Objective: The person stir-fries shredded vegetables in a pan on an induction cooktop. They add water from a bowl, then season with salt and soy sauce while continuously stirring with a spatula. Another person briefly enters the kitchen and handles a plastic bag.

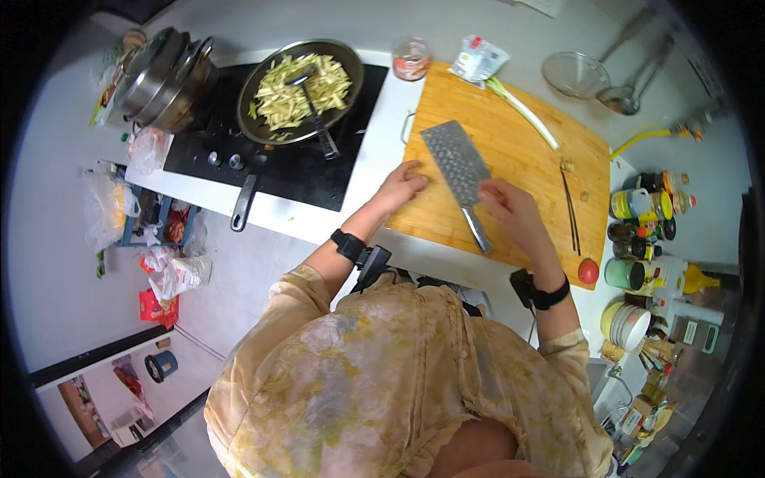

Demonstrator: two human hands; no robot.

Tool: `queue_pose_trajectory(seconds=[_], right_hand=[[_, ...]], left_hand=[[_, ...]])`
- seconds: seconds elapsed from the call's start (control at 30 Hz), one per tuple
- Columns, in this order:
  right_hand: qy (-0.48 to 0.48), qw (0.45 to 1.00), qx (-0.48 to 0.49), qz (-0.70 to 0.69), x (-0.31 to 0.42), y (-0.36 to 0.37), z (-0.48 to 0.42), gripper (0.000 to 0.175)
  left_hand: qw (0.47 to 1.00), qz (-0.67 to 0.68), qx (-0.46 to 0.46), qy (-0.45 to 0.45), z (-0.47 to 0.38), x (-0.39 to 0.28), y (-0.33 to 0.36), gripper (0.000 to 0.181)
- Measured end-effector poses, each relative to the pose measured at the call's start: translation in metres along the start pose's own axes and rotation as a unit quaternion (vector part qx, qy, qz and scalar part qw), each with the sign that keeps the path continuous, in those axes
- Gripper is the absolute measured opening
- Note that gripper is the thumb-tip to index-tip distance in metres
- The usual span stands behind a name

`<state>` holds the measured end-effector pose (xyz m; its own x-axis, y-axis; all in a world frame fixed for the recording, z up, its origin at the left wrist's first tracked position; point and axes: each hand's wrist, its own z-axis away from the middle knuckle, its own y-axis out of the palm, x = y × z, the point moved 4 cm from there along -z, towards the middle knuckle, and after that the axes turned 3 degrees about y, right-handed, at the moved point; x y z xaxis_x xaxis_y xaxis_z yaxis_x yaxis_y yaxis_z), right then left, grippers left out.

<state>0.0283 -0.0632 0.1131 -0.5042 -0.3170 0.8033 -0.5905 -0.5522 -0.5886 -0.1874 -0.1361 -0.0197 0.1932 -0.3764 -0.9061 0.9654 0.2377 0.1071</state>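
Observation:
A Chinese cleaver point(456, 160) with a dimpled steel blade lies flat on a wooden cutting board point(541, 203), its handle towards me. My left hand point(403, 187) is at the board's left edge, holding nothing, fingers loosely bent and apart. Beside the blade's right edge is my right hand point(507, 206), its fingers curled and blurred; whether it touches the cleaver or pinches something small cannot be told. A scallion stalk point(526, 113) lies across the top of the board, near a plastic packet point(479, 58). Farther right are dark chopsticks point(571, 212) and a red round fruit or vegetable point(588, 271).
Left of the board, a frying pan point(245, 119) with pale cut strips point(326, 74) and a ladle point(317, 116) sits on a black cooktop point(287, 179). A steel steamer pot point(158, 89) stands beyond. A glass jar point(411, 60) is behind; bottles point(633, 203) and stacked bowls point(630, 327) line the right.

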Motion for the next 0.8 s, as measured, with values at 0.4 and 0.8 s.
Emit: queue_pose_trajectory(seconds=[0.4, 0.8], right_hand=[[-0.171, 0.933, 0.075, 0.307, 0.151, 0.238, -0.141, 0.056], [-0.194, 0.918, 0.075, 0.338, 0.198, 0.098, -0.150, 0.038]], left_hand=[[0.974, 0.208, -0.062, -0.062, 0.076, 0.040, -0.205, 0.028], [0.890, 0.441, -0.060, 0.093, 0.167, 0.021, -0.281, 0.046]])
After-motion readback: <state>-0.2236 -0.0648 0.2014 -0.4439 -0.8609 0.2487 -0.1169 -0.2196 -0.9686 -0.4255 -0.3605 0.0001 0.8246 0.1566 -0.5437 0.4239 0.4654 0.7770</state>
